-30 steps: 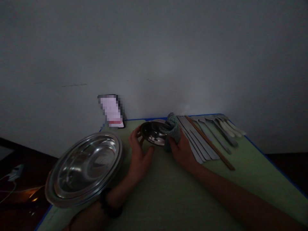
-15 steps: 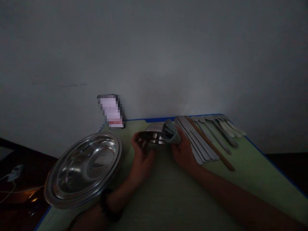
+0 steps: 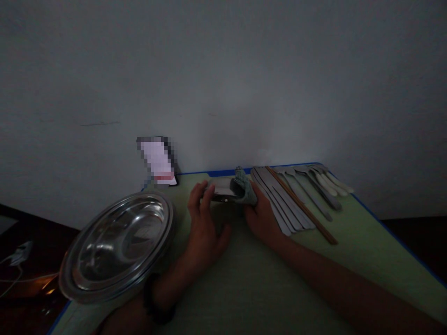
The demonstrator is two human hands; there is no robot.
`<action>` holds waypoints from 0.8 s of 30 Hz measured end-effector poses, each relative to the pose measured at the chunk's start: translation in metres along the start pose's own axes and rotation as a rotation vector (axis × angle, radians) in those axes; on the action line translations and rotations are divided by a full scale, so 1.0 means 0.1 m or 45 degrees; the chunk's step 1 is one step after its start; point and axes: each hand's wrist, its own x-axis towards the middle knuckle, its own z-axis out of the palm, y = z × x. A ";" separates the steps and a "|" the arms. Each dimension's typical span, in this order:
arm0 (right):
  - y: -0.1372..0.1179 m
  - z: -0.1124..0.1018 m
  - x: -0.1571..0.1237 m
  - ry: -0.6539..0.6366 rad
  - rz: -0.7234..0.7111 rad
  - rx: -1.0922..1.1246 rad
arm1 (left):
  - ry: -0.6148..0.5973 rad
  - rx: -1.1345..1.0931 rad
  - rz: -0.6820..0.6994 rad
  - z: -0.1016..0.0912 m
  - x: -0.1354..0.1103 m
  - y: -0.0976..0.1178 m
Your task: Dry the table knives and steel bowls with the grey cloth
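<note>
My left hand (image 3: 204,225) grips the near-left rim of a small steel bowl (image 3: 220,189), which is tipped so that its outside faces me. My right hand (image 3: 260,215) holds a grey-green cloth (image 3: 244,187) pressed against the bowl's right side. Both hands rest over the green table (image 3: 251,279) near its far edge. The scene is dim.
Large stacked steel plates (image 3: 117,244) overhang the table's left edge. A row of flat metal utensils (image 3: 279,197), a wooden stick (image 3: 302,206) and spoons (image 3: 323,184) lies at the right. A blurred-out phone (image 3: 158,161) leans on the wall. Cables lie on the dark floor at left.
The bowl has been turned from facing me with its inside to tipped away, showing its outside. My left fingers have shifted over its rim; the cloth stays on its right side.
</note>
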 end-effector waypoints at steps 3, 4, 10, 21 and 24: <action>0.01 0.00 0.02 -0.007 0.062 0.003 | 0.005 -0.049 -0.067 0.01 0.00 -0.02; 0.01 0.00 0.02 -0.017 0.073 0.004 | 0.004 -0.070 -0.082 0.01 0.00 -0.03; 0.04 0.01 0.03 -0.025 0.180 -0.043 | 0.025 -0.403 -0.230 0.08 0.00 -0.12; 0.07 0.04 0.03 0.032 0.289 -0.165 | -0.078 -1.100 -0.703 0.20 0.03 -0.17; 0.09 0.03 0.03 0.091 0.255 -0.180 | -0.086 -1.076 -0.725 0.22 0.02 -0.19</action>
